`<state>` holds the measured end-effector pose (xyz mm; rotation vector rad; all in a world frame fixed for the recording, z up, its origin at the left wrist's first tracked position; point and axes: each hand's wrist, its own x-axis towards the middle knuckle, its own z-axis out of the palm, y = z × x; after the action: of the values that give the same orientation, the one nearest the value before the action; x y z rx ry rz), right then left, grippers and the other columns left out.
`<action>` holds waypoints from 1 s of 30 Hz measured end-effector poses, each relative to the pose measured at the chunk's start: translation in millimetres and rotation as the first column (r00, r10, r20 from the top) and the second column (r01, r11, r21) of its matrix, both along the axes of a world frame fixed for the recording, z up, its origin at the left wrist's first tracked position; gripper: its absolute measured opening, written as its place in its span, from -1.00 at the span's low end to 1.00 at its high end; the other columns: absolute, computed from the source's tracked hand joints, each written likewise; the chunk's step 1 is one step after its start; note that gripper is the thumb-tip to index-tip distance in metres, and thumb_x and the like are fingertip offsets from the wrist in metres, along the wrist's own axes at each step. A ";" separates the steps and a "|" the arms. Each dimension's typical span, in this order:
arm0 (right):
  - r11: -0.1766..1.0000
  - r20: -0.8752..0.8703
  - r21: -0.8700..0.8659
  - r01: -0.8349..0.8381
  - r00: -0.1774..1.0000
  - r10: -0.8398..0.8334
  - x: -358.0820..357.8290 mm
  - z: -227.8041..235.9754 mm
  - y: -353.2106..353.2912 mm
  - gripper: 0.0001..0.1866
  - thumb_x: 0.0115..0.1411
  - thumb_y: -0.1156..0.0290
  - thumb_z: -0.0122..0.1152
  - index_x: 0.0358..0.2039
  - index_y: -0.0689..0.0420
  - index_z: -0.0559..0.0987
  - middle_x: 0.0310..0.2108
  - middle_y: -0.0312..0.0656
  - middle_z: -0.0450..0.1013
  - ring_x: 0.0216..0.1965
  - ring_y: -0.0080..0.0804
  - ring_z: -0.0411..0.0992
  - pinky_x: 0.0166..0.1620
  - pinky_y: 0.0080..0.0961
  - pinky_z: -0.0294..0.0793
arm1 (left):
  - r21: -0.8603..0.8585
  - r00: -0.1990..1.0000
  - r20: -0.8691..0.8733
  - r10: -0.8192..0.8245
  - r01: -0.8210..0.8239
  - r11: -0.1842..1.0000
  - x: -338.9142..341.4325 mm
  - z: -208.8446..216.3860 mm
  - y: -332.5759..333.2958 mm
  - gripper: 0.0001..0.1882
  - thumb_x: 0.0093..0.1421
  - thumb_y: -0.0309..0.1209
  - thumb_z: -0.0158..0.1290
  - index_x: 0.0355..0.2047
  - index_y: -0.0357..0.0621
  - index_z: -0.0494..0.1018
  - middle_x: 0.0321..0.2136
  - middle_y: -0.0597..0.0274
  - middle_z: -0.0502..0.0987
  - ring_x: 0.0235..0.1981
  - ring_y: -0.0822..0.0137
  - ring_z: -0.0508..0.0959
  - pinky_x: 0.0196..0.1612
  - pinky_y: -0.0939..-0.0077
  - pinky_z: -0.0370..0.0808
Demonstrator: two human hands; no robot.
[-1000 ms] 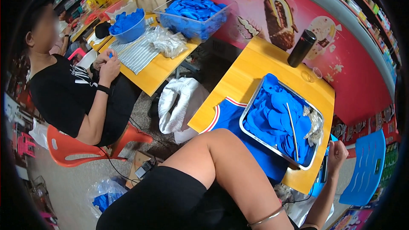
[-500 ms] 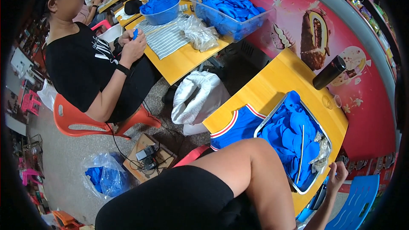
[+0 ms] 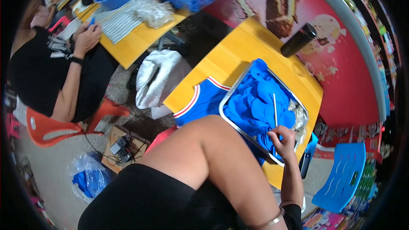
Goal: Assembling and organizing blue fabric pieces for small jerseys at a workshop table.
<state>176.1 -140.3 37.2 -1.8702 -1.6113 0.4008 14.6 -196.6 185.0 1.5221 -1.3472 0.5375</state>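
Note:
My right hand [image 3: 283, 139] is over the near end of a metal-rimmed tray [image 3: 222, 107] heaped with flat blue pieces [image 3: 260, 107]. Its fingers are curled together, and what is in them, if anything, is too small to make out. A long thin pale stick [image 3: 275, 104] lies on the heap and passes right beside the curled fingers. Across the middle, close to me, reaches my bent left arm, with a metal bangle [image 3: 277, 217] near the lower edge. My left hand is out of the picture.
Blue cloth with striped trim [image 3: 202, 98] lies beside the tray on the yellow table [image 3: 230, 44]. A black bottle [image 3: 298, 40] stands behind. A blue chair [image 3: 343, 176] is at right. Left, a person [image 3: 47, 76] holds a small blue piece near another table [image 3: 132, 53].
My right hand has come from beside the tray to over its near end. The whole view has shifted, so tables and tray now appear further left and higher.

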 end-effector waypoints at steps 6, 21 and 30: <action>1.000 0.175 -0.020 -0.007 0.985 0.010 15.4 -5.5 -28.0 -0.86 -0.06 0.47 0.30 -0.63 0.17 0.50 -0.68 -0.16 0.38 -0.67 -0.31 0.36 -0.58 -0.47 0.30 | 0.038 0.976 -0.018 -0.216 0.217 0.975 -12.6 10.3 54.2 -0.74 0.13 -0.36 -0.15 -0.41 -0.37 0.39 -0.46 -0.02 0.47 -0.38 -0.03 0.50 -0.36 0.21 0.45; 0.959 0.177 0.184 0.217 0.952 -0.249 28.2 -18.1 -38.8 -0.85 -0.06 0.48 0.30 -0.65 0.19 0.49 -0.72 -0.17 0.34 -0.69 -0.37 0.33 -0.59 -0.53 0.26 | -0.394 0.851 0.108 -0.515 0.512 0.763 1.1 -4.9 41.7 -0.89 0.11 -0.47 -0.14 -0.48 -0.27 0.30 -0.51 0.15 0.33 -0.45 0.22 0.40 -0.36 0.47 0.35; 0.904 0.079 0.092 0.418 0.902 -0.425 24.4 -4.5 -68.7 -0.90 -0.04 0.50 0.28 -0.49 0.17 0.53 -0.54 -0.18 0.42 -0.60 -0.45 0.40 -0.52 -0.55 0.38 | 0.035 0.721 -0.691 0.064 -0.055 0.998 -26.9 -93.8 207.6 -0.72 0.16 -0.42 0.02 -0.13 -0.25 0.45 -0.21 0.09 0.47 -0.20 0.17 0.47 -0.15 0.36 0.39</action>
<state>200.5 -208.9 32.6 -2.1382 -1.2078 0.0606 -12.2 11.0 91.2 1.5548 -0.7073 -0.0355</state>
